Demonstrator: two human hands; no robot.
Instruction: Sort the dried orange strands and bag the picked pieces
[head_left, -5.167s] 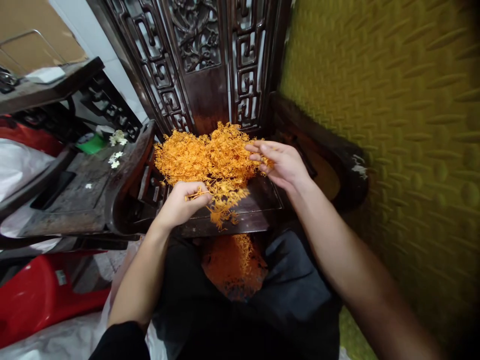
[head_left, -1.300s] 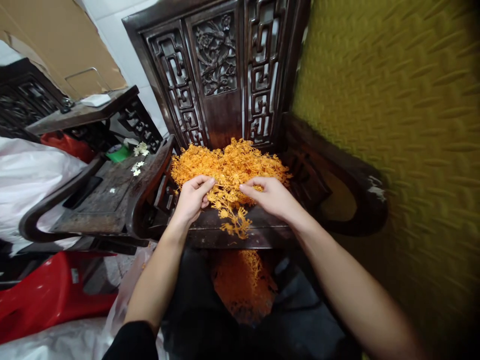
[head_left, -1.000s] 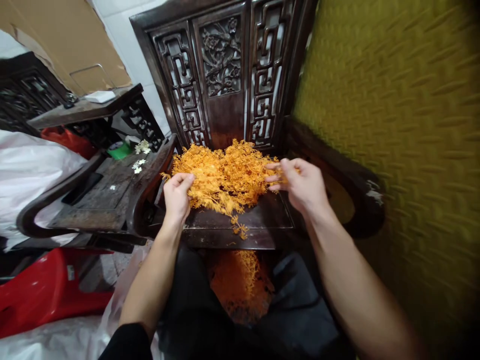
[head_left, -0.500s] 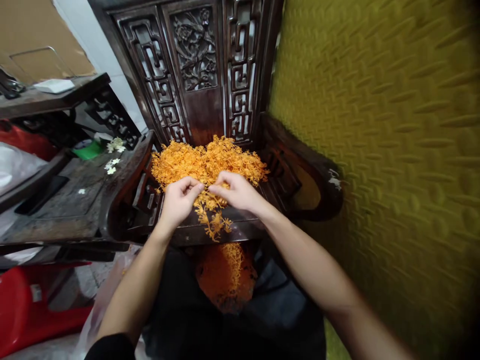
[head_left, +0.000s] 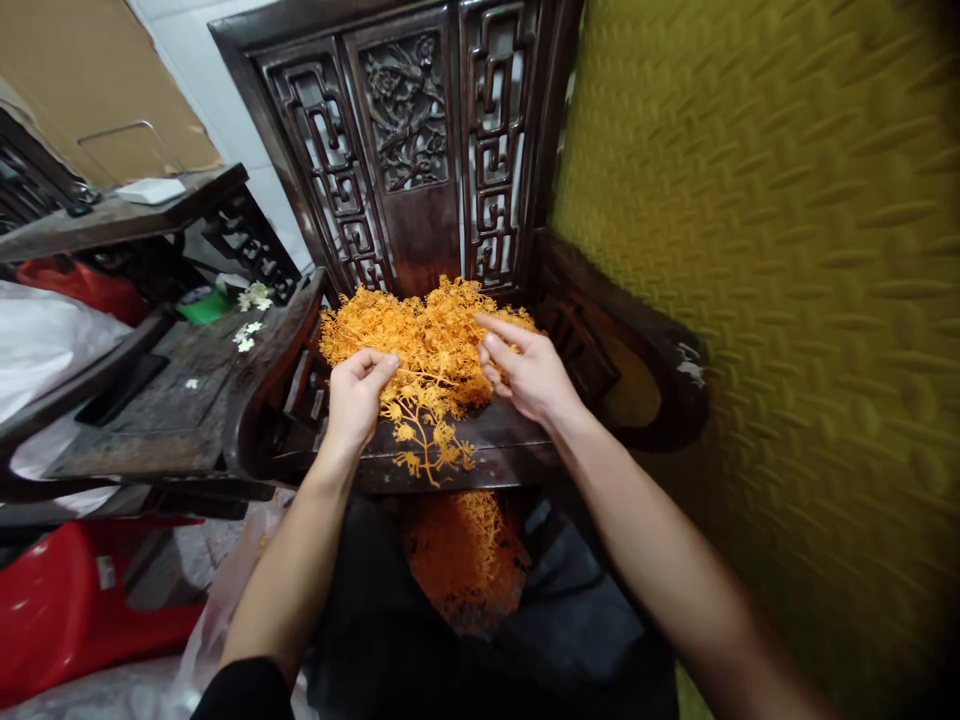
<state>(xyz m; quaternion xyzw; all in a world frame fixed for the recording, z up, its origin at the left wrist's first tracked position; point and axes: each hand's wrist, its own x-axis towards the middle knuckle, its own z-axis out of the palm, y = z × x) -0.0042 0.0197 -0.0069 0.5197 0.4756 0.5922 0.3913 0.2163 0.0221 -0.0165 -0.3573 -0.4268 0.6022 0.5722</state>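
Observation:
A heap of orange artificial flower sprigs (head_left: 420,330) lies on the seat of a dark carved wooden chair (head_left: 510,435). My left hand (head_left: 357,398) pinches the stem of one orange sprig (head_left: 431,425), thumb against fingers. That sprig branches and hangs down over the front of the seat. To the right of it, my right hand (head_left: 529,368) has its index finger stretched out and its other fingers loosely bent. Nothing shows in the right hand, which sits in front of the heap's right side. Beneath the seat edge, more orange sprigs (head_left: 480,530) show over a reddish round surface.
At the left is a second dark wooden chair (head_left: 150,440) with a green tape roll (head_left: 204,304) and pale flower pieces (head_left: 247,335). A red plastic stool (head_left: 67,620) stands lower left, near clear plastic bags (head_left: 217,640). A yellow textured sheet (head_left: 750,250) rises along the right.
My right hand has moved away from the left one, rightward and slightly up, and its fingers have opened. My left hand keeps its pinch. The view has shifted slightly left.

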